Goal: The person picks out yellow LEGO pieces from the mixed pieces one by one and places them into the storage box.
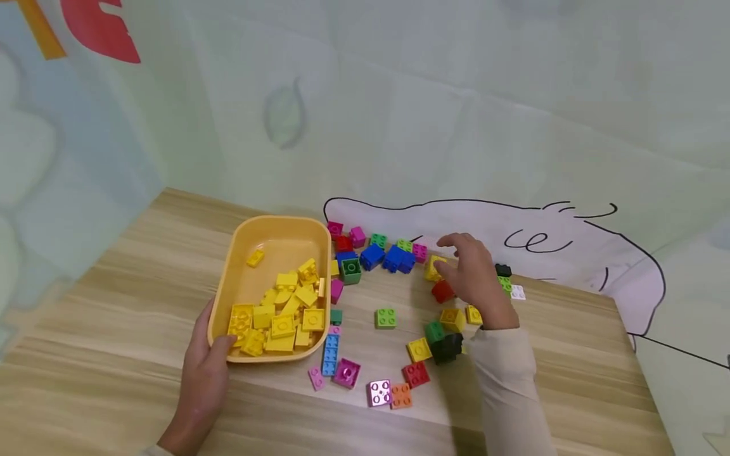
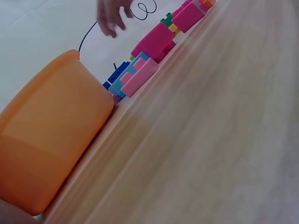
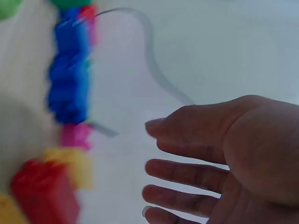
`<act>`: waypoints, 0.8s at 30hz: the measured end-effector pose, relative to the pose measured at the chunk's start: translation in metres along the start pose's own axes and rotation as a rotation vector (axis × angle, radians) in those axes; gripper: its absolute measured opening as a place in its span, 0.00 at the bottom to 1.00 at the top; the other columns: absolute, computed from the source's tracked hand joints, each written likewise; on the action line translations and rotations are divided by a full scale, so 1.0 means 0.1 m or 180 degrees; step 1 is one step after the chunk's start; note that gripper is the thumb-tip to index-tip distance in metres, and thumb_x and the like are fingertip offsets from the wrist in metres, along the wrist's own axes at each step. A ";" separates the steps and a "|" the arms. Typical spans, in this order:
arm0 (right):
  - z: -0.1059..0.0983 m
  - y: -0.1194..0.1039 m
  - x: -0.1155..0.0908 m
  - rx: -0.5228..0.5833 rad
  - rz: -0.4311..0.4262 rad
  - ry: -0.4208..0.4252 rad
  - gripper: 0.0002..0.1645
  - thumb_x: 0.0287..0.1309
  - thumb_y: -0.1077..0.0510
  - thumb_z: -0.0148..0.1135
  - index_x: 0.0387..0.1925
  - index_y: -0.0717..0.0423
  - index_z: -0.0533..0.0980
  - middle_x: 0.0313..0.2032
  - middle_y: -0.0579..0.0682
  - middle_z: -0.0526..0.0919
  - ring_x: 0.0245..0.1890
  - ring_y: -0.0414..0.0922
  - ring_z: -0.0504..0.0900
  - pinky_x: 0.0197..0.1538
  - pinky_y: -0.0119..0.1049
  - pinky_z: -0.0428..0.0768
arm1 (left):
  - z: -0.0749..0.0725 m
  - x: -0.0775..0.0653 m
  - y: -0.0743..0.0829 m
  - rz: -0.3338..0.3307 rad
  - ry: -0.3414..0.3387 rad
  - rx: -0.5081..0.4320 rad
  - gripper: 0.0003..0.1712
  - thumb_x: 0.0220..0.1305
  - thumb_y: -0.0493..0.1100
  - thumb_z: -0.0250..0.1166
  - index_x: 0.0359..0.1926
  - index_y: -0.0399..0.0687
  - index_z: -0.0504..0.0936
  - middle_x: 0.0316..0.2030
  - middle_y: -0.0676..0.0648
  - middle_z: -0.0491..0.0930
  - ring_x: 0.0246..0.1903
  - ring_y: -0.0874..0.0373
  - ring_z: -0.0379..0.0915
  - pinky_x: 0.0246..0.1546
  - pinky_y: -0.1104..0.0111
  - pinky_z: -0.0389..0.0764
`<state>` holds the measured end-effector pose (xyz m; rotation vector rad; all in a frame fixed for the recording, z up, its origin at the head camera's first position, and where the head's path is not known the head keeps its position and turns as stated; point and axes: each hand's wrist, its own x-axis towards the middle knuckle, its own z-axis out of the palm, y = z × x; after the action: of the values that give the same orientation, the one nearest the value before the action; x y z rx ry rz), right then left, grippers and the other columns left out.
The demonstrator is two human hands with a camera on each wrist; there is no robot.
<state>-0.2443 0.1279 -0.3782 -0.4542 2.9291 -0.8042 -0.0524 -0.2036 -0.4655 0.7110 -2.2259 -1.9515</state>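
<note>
A yellow-orange plastic tub (image 1: 285, 244) stands on the left of the table, with many yellow toy bricks (image 1: 282, 326) heaped mostly toward its near right side. My left hand (image 1: 208, 373) grips the tub's near left corner, thumb over the rim and fingers along the outside wall. Above the table at the right, my right hand (image 1: 478, 278) hovers with fingers spread. In the head view it overlaps the area beside a yellow brick (image 1: 431, 268) and a red brick (image 1: 441, 292). The right wrist view shows nothing in this hand, apart from the blurred red brick (image 3: 46, 193).
Loose bricks of mixed colours lie right of the tub, including blue bricks (image 1: 373, 257), a lime brick (image 1: 385, 318), a black brick (image 1: 447, 348) and an orange brick (image 1: 401, 396). A printed wall sheet (image 1: 399, 126) rises behind the wooden table (image 1: 114, 329).
</note>
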 end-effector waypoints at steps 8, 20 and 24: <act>0.33 0.15 0.13 -0.0588 0.0118 -0.0279 0.27 0.56 0.63 0.70 0.59 0.57 0.76 0.64 0.62 0.72 0.64 0.64 0.65 0.64 0.72 0.59 | -0.03 -0.01 0.02 -0.0065 0.0025 -0.0075 0.39 0.73 0.34 0.39 0.79 0.59 0.37 0.79 0.54 0.37 0.77 0.52 0.37 0.76 0.43 0.47; 0.36 0.08 0.07 -0.0672 -0.0154 -0.0297 0.22 0.53 0.68 0.71 0.51 0.61 0.81 0.54 0.62 0.81 0.52 0.62 0.73 0.56 0.63 0.76 | -0.04 -0.02 0.03 0.0002 -0.0029 -0.0059 0.39 0.74 0.34 0.39 0.79 0.60 0.37 0.79 0.54 0.37 0.77 0.51 0.36 0.76 0.42 0.48; 0.30 -0.10 -0.01 -0.0566 -0.0357 -0.0193 0.22 0.52 0.65 0.73 0.51 0.61 0.82 0.52 0.60 0.82 0.51 0.60 0.74 0.55 0.62 0.76 | -0.04 -0.02 0.02 0.0027 -0.0039 -0.0042 0.39 0.74 0.33 0.39 0.79 0.59 0.37 0.79 0.53 0.38 0.77 0.51 0.38 0.75 0.42 0.49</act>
<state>-0.2363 0.1053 -0.3994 -0.6492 2.9527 -0.5315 -0.0498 -0.2062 -0.4624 0.6888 -2.2171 -1.9700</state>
